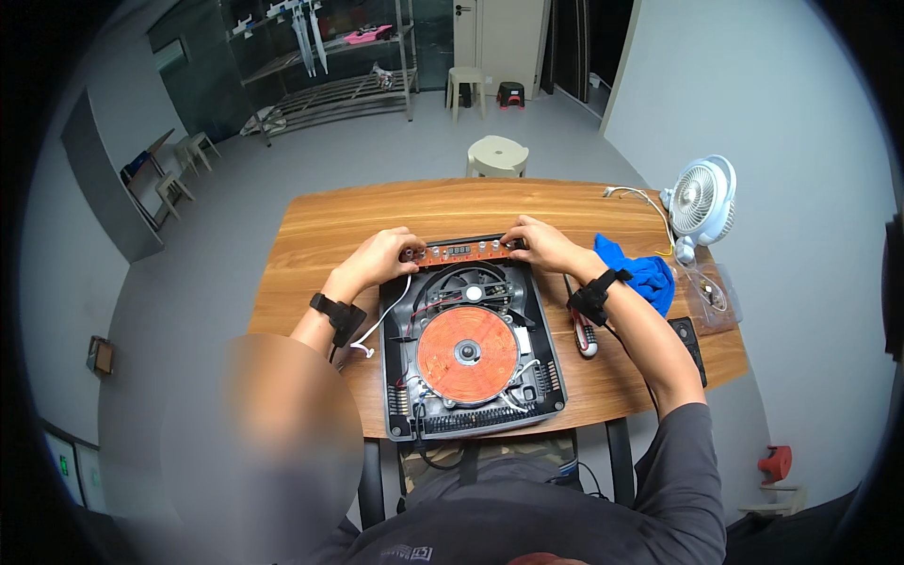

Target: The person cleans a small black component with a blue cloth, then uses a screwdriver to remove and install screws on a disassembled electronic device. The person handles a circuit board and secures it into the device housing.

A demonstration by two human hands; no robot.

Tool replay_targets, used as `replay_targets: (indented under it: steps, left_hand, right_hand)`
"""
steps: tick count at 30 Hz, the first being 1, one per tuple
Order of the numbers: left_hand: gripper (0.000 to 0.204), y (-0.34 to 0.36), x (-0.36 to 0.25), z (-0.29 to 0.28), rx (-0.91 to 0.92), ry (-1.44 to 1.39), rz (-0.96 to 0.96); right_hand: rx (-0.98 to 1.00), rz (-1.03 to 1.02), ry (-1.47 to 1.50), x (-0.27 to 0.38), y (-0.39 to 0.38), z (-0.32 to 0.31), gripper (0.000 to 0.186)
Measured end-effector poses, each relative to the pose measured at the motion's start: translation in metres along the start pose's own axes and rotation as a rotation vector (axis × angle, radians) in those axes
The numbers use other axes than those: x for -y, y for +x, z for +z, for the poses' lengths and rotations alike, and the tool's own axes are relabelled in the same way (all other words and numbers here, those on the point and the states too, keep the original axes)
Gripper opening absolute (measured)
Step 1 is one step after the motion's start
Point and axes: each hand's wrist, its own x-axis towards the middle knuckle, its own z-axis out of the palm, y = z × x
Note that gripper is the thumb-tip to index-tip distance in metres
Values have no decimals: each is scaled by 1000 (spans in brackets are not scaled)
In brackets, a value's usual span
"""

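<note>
An opened induction cooker point(388, 400) lies on the table in front of me, its black base holding a round orange copper coil point(443, 363) and a black cooling fan point(438, 282). Along its far edge sits a narrow orange control board point(460, 252) with a small display and a row of buttons. My left hand point(388, 254) pinches the board's left end, fingers closed. At the right end, the bent fingers of my right hand point(539, 245) close on the board too. A white cable point(386, 315) with a plug runs from the board's left end down beside the base.
Right of the cooker lies a screwdriver point(586, 337), with a blue cloth point(645, 280) beyond it. A light-blue fan point(702, 202) stands at the table's far right corner. A clear plastic bag point(711, 306) and a black flat device point(689, 344) lie near the right edge.
</note>
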Motion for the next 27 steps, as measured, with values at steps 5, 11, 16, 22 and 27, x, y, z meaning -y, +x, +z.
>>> replay_targets:
  steps: [5,11,16,22,27]
  left_hand:
    - [43,-11,7,0,-13,-79,-34]
    - [45,-15,13,4,-37,-128,0]
    - [37,-20,17,14,-117,-79,38]
    - [21,-11,5,4,-260,-151,-34]
    - [23,-13,12,1,-292,-329,-206]
  right_hand:
    - [70,11,-18,-1,1,-4,37]
    - [83,36,-55,3,0,-3,40]
    - [42,33,-58,13,0,-10,32]
    - [-139,47,2,9,0,-13,22]
    - [-200,188,212,14,7,-19,23]
